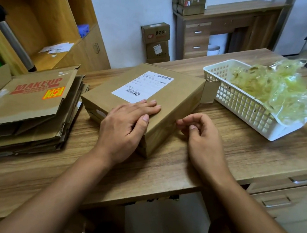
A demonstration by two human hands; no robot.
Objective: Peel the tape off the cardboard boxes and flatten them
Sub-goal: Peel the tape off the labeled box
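A brown cardboard box (180,94) with a white shipping label (143,86) lies on the wooden table (245,144), wrapped in clear tape. My left hand (125,123) rests flat on its near top corner and holds it down. My right hand (200,136) is at the box's right side, fingers curled, thumb and fingertips pinching at the tape on the side face. Whether a tape end is between the fingers I cannot tell.
A stack of flattened boxes (24,107), the top one printed MAKEUP, lies at the left. A white plastic basket (239,106) filled with crumpled peeled tape (271,87) stands at the right. More boxes sit by the far wall (157,39) and on a desk (190,0).
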